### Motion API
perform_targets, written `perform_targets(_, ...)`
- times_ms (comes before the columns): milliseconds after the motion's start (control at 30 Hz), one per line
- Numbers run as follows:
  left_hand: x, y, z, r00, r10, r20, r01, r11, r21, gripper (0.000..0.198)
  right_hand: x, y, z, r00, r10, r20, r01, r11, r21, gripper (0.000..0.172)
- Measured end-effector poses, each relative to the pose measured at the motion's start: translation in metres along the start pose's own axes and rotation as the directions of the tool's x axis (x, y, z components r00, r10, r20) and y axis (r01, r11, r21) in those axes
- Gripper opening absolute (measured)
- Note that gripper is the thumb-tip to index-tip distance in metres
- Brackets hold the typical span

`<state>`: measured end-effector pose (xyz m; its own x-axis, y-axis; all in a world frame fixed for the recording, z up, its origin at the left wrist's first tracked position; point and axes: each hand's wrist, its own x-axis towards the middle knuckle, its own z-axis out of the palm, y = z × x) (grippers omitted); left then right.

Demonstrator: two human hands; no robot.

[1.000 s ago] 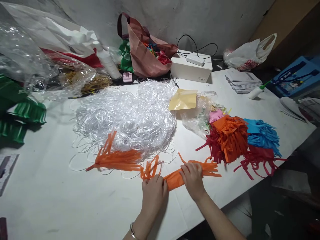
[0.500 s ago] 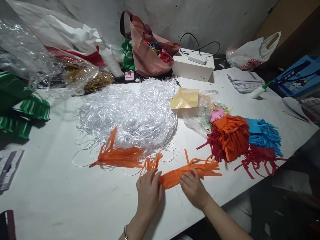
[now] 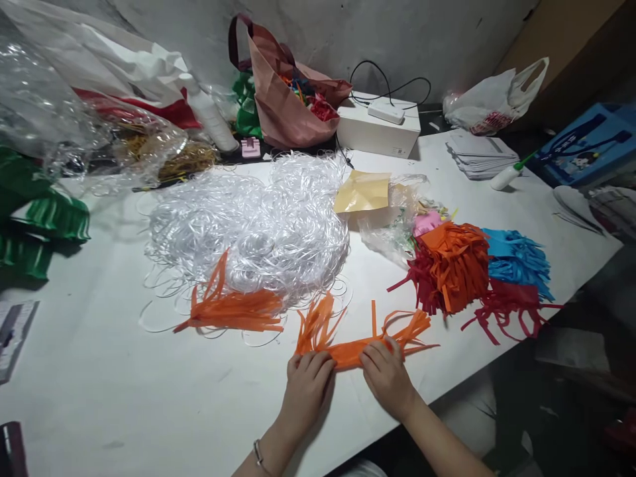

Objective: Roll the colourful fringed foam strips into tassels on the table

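Observation:
My left hand (image 3: 305, 386) and my right hand (image 3: 386, 375) both press on one strip of orange fringed paper (image 3: 354, 334) at the near edge of the white table (image 3: 99, 391). Each hand pinches an end of the strip's rolled middle, with the cut fringes fanning up and away behind the fingers. A second bunch of orange fringe (image 3: 231, 309) lies loose to the left. Behind both sits a big tangle of clear plastic strands (image 3: 253, 225).
A heap of orange, dark red and blue fringed paper (image 3: 472, 271) lies at the right. A pink bag (image 3: 288, 99), a white box (image 3: 380, 129), a white bottle (image 3: 211, 119), plastic wrap (image 3: 59, 119) and green paper (image 3: 34, 218) crowd the back and left. The table's edge runs just past my right hand.
The orange strip has bent into a U between my hands, and its fringes now stand up more. Both hands have shifted slightly toward each other along it.

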<state>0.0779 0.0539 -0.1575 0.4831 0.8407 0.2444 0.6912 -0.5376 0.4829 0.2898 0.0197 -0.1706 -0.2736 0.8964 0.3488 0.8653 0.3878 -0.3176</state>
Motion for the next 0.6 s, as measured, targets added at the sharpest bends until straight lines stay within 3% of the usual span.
perform_targets(167, 0.006, -0.003, -0.010, 0.995, -0.099, 0.006, 0.099, 0.995, 0.018, 0.021, 0.001, -0.001, -0.003, 0.986, 0.167, -0.010, -0.165, 0.983, 0.086, 0.020)
perform_targets(333, 0.019, -0.001, -0.007, 0.982, -0.185, 0.042, 0.174, 0.966, 0.189, 0.026, 0.011, -0.004, 0.001, 0.920, 0.391, -0.022, -0.390, 0.920, 0.033, 0.025)
perform_targets(467, 0.028, -0.003, -0.004, 0.981, -0.193, 0.012, 0.181, 0.938, 0.295, 0.029, 0.020, 0.001, 0.005, 0.913, 0.403, -0.057, -0.406, 0.912, -0.060, 0.019)
perform_targets(600, 0.032, -0.003, -0.003, 0.981, -0.192, 0.000, 0.184, 0.942, 0.282, 0.031, 0.022, 0.002, 0.004, 0.897, 0.422, -0.131, -0.435, 0.896, -0.093, 0.013)
